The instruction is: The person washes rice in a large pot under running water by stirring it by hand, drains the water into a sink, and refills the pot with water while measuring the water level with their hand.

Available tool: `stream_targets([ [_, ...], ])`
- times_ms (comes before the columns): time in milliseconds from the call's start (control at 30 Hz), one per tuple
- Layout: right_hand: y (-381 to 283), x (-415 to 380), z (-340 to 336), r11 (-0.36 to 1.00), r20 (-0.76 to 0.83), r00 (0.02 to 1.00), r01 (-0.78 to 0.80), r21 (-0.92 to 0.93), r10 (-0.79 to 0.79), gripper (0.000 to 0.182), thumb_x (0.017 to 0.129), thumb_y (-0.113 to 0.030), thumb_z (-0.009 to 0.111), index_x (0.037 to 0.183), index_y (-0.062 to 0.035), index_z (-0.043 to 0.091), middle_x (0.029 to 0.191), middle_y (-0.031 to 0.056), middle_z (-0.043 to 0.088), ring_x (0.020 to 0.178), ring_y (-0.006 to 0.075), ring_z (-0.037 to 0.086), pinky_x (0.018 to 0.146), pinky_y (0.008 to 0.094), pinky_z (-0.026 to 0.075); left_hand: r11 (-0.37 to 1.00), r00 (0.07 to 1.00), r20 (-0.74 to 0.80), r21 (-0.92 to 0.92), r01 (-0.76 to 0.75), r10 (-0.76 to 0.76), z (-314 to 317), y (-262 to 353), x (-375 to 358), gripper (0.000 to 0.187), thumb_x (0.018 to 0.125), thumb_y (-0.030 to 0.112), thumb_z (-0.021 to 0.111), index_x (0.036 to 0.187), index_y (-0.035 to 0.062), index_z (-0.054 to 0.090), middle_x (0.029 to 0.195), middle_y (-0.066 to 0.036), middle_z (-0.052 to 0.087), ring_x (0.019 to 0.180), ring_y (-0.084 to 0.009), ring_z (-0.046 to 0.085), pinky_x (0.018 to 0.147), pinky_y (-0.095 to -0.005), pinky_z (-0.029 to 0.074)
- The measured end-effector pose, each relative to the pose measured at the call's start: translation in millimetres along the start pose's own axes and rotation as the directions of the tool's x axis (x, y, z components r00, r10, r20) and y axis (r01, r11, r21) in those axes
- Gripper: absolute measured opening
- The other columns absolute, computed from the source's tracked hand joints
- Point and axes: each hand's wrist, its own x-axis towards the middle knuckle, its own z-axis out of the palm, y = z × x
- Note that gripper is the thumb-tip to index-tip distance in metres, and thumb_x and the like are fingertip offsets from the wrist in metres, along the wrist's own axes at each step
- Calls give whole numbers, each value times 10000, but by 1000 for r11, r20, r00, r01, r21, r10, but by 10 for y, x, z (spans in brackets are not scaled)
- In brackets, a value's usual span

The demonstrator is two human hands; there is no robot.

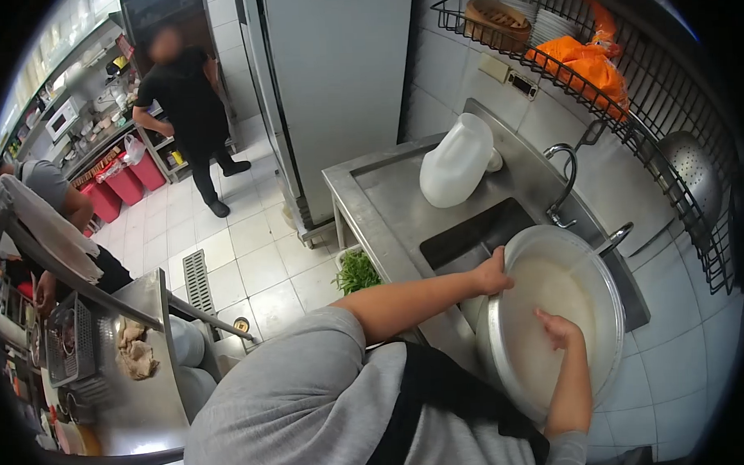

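Note:
A large round metal pot (610,290) rests tilted over the sink (477,233), its inside whitish and cloudy-looking. My left hand (491,274) is closed on the pot's rim, on the side nearest the sink basin. Inside the mouth of the pot is my right hand (561,331), fingers apart and stretched toward the cloudy contents (538,284), holding nothing that shows. A curved faucet (564,185) rises behind the pot. On the steel counter beside the basin lies a white plastic jug (458,162), tipped over.
A wire rack (563,70) with an orange bag (583,68) hangs above the sink. Near it is a perforated metal strainer (691,172). A person in black (183,100) stands across the tiled floor; another person (51,194) is at the left, by a steel table (161,404).

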Motion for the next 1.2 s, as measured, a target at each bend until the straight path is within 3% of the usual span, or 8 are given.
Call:
stream_targets([
  [67, -113, -197, 86, 1000, -8, 1000, 23, -9, -23, 883, 763, -750, 430, 1453, -256, 185, 1504, 162, 143, 1343, 428, 186, 985, 647, 243, 989, 998, -4, 129, 67, -67, -59, 141, -16, 884, 644, 160, 686, 1339, -69, 191, 1226, -292, 468, 1157, -363, 483, 958, -356, 393],
  [167, -160, -342, 126, 1000, -20, 1000, -12, 4, 12, 895, 757, -756, 432, 1453, -250, 188, 1510, 152, 123, 1358, 414, 143, 999, 644, 214, 996, 997, -58, 68, 64, -60, -39, 78, 210, 933, 595, 172, 740, 1336, -48, 217, 1207, -283, 493, 1127, -369, 509, 935, -362, 416],
  [367, -120, -240, 138, 998, -20, 1000, 3, 62, -1, 908, 752, -761, 435, 1454, -241, 188, 1520, 140, 84, 1370, 405, 96, 1017, 625, 188, 975, 987, -54, 158, 156, -149, 32, 39, 367, 863, 652, 143, 676, 1371, -8, 222, 1218, -262, 510, 1126, -353, 525, 933, -394, 426],
  [700, -195, -456, 162, 985, 76, 984, 154, 72, -159, 869, 774, -747, 425, 1446, -234, 224, 1500, 182, 134, 1353, 420, 162, 1034, 614, 164, 954, 997, -32, -296, 52, -64, 155, -349, 570, 713, 616, -7, 635, 1267, -6, 346, 1096, -206, 548, 1006, -329, 552, 879, -392, 444],
  [800, -164, -490, 237, 988, 31, 988, 148, 48, -149, 880, 776, -741, 432, 1441, -198, 240, 1488, 180, 185, 1344, 397, 215, 1030, 607, 191, 913, 988, 42, -377, 153, -148, 106, -133, 404, 707, 609, -63, 595, 1267, 10, 347, 1108, -199, 537, 1001, -330, 552, 866, -408, 451],
  [867, 14, -61, 135, 988, 86, 985, 143, 57, -148, 897, 773, -743, 437, 1437, -171, 250, 1481, 175, 210, 1341, 380, 236, 1023, 607, 210, 914, 991, 28, -383, 134, -133, 108, -103, 387, 712, 608, -82, 571, 1274, 22, 342, 1116, -193, 529, 1005, -329, 545, 859, -420, 454],
  [1133, -212, -552, 164, 987, 5, 999, 39, 156, -41, 968, 721, -751, 514, 1419, -120, 284, 1464, 193, 223, 1352, 340, 220, 1040, 503, 259, 880, 991, 75, -456, 133, -111, 81, 22, 286, 796, 596, -98, 542, 1335, 47, 283, 1158, -188, 499, 1044, -335, 515, 858, -429, 455],
  [1200, 118, 236, 14, 978, 68, 998, 3, 210, -18, 1020, 675, -774, 542, 1413, -117, 293, 1473, 195, 199, 1362, 336, 190, 1045, 529, 223, 895, 993, 68, -432, 113, -93, 85, -12, 296, 793, 593, -98, 540, 1330, 44, 283, 1153, -190, 497, 1041, -339, 515, 861, -428, 454],
])
